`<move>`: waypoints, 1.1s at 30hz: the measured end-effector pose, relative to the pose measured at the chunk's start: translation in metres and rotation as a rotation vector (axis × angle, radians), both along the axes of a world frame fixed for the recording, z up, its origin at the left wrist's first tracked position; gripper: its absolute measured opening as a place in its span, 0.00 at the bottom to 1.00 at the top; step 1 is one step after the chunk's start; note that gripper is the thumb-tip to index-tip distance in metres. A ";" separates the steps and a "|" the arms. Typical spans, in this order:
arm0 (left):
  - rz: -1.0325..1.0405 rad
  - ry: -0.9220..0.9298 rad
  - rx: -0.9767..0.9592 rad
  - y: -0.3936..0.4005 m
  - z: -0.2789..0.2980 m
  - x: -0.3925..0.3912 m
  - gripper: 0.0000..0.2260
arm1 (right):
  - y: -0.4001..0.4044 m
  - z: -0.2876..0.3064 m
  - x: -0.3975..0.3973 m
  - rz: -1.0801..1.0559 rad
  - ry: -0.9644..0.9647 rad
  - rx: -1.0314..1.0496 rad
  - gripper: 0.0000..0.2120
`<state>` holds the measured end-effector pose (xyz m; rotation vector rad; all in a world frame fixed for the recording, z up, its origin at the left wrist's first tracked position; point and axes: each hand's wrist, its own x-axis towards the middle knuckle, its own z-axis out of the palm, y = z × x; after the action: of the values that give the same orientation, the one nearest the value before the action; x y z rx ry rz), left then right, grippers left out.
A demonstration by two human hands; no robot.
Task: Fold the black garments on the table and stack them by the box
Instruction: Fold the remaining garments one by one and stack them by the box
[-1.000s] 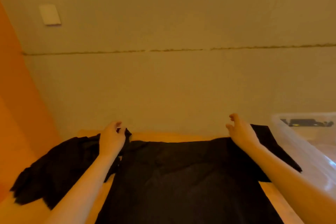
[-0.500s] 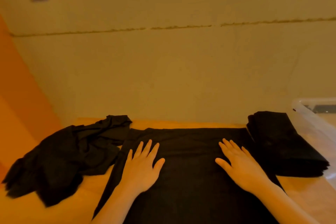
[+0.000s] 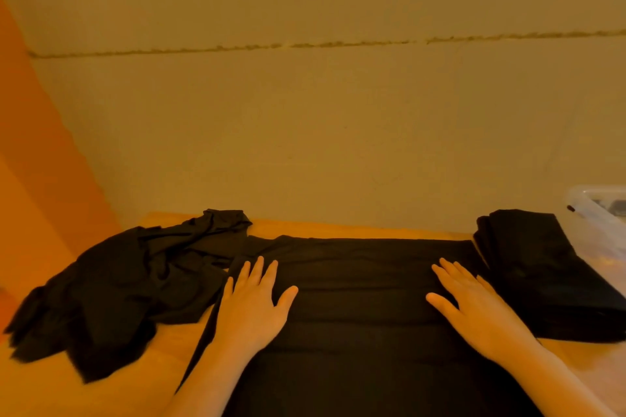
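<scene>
A black garment (image 3: 359, 308) lies spread flat on the wooden table (image 3: 355, 229) in front of me. My left hand (image 3: 252, 305) presses flat on its left part, fingers straight and spread. My right hand (image 3: 474, 305) presses flat on its right part in the same way. A crumpled heap of black garments (image 3: 122, 284) lies at the left, touching the spread one. A folded stack of black garments (image 3: 545, 271) sits at the right, against the clear plastic box (image 3: 596, 217).
A beige wall (image 3: 338, 129) rises right behind the table's far edge. An orange surface (image 3: 30, 179) stands at the left. The box holds a dark item, mostly out of view.
Both hands let go of the garment's far corners and came back toward me to lie flat on the cloth. The view tilted down a little.
</scene>
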<state>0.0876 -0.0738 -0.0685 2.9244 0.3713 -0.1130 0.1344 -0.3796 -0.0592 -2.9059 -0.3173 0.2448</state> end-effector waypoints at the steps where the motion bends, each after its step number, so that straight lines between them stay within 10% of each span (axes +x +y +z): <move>1: 0.000 0.002 0.004 0.000 0.000 0.001 0.30 | -0.001 0.000 0.001 -0.019 -0.001 -0.001 0.30; 16: -0.182 0.028 0.009 -0.031 0.005 0.052 0.27 | 0.076 0.008 0.040 0.284 0.042 -0.087 0.29; 33: -0.008 0.096 0.000 -0.009 0.015 0.050 0.28 | 0.022 0.014 0.045 0.063 0.061 -0.117 0.30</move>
<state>0.1373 -0.0828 -0.0533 2.9276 0.3736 -0.2546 0.1798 -0.3574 -0.0449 -2.9992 -0.3971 0.3728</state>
